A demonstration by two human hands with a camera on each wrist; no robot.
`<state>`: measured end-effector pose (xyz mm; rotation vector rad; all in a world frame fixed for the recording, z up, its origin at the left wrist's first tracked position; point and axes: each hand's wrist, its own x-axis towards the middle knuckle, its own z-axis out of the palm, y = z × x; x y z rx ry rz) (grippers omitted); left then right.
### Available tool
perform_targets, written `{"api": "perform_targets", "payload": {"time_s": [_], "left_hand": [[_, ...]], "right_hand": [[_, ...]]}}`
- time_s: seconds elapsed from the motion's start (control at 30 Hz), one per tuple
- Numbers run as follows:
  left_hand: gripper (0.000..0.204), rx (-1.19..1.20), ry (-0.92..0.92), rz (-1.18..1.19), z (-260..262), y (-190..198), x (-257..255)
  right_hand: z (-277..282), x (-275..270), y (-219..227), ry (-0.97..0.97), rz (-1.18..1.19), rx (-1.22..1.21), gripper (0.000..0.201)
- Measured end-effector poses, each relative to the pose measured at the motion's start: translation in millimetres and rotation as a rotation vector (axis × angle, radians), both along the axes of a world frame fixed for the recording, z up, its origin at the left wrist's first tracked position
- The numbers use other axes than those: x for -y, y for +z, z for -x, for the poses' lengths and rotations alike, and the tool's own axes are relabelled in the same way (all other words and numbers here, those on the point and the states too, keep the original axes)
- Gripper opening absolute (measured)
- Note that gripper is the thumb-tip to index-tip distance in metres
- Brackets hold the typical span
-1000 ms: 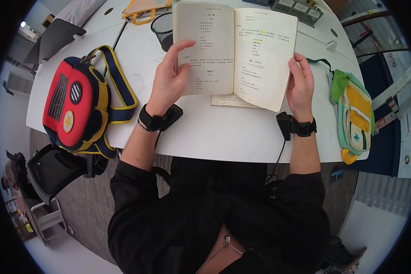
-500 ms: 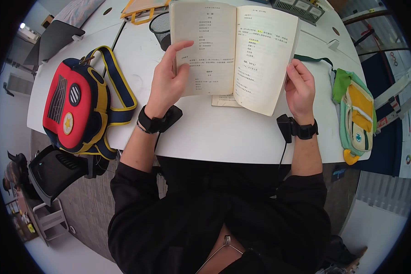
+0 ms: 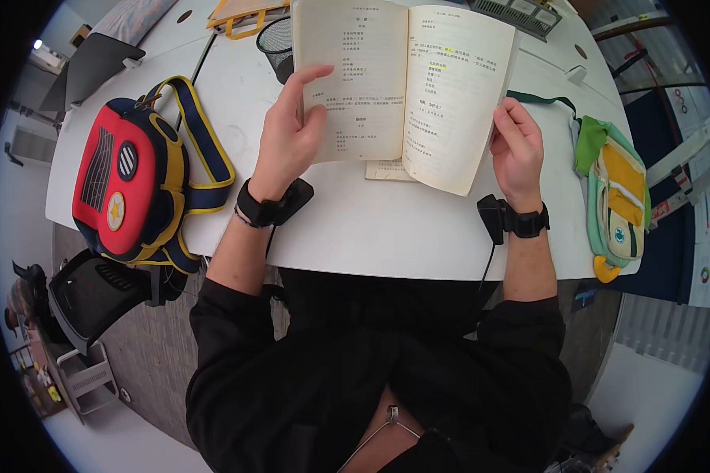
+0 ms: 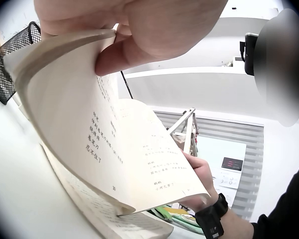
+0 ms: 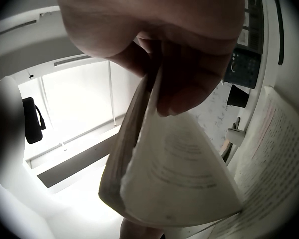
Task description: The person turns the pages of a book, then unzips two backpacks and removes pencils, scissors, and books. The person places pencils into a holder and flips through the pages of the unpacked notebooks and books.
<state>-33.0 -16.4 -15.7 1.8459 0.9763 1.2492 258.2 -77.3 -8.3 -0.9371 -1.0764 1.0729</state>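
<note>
So the open book point(image 3: 363, 118) is up between both hands, above the bench point(image 3: 355, 229). Left hand point(image 3: 288, 146) grips its left edge, thumb and index finger over the page; right hand point(image 3: 518, 158) pinches the right edge. Hands well apart, both clamped on the book.

Weak spot imo is the right side. In the right wrist view the pages look split at the fingers, so a loose pinch could let some slip and lose the spot. Pulling the hands outward could stress the spine, and a hard tug on that thin bunch could crease or tear it. Also, the lower book point(image 3: 386, 170) pokes out underneath, between the hands, so dropping the top one could bend a corner. The mesh cup point(image 3: 274, 43) just beyond the left hand might get bumped too.
</note>
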Motion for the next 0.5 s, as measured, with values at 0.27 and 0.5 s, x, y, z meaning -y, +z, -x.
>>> {"api": "perform_targets", "payload": {"time_s": [0.27,0.5], "left_hand": [[0.042,0.072,-0.020,0.025,-1.0,-0.9,0.9],[0.039,0.059,0.000,0.087,-3.2,4.2,4.1]], "right_hand": [[-0.9,0.1,-3.7,0.033,-0.020,-0.006,0.016],[-0.6,1.4,-6.7,0.081,-0.034,0.080,0.022]]}}
